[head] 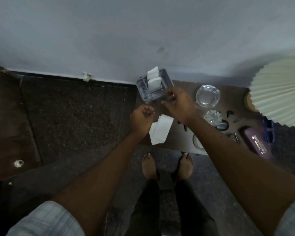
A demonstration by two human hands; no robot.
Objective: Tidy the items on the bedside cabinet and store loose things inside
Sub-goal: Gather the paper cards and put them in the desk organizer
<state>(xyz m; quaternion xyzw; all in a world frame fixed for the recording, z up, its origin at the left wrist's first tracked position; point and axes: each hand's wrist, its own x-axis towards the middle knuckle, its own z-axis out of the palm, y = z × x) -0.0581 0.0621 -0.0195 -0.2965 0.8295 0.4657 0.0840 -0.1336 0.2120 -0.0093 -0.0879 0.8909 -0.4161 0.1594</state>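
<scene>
**Grey tray partly loaded; cabinet top mostly unsorted**

Clock positions are read on the cabinet top (177, 138), with the standing person at 6.

- Done, as judged: a grey plastic tray (168, 81) is set at 10 o'clock, against the wall. Two white paper packets (154, 82) are stood upright in its middle compartment. Its other compartments cannot be read.
- In hand: the right hand (179, 103) is held at the tray's near edge with fingers half curled. A small orange-red speck is seen at the fingertips; whether anything is pinched cannot be told. The left hand (141, 119) is clenched at 8 o'clock, just off the cabinet's left edge. Whether anything is enclosed is not shown.
- Left, papers: several loose white papers (161, 130) are fanned flat at 8 o'clock, overlapping, just beside the left wrist.
- Left, glassware: a clear glass ashtray (208, 95) is at 12 o'clock, with a cut-glass piece (213, 117) just in front of it.
- Left, small goods: small black pieces (229, 114) are scattered near 2 o'clock. A purple glasses case (255, 142) and blue sunglasses (269, 132) are at 4 o'clock.
- Fixture: a pleated lampshade (279, 92) is at 2 o'clock.
- Storage: no drawer or door is in view, so nothing can be recorded as stored inside. The task is judged to be at an early stage.
</scene>
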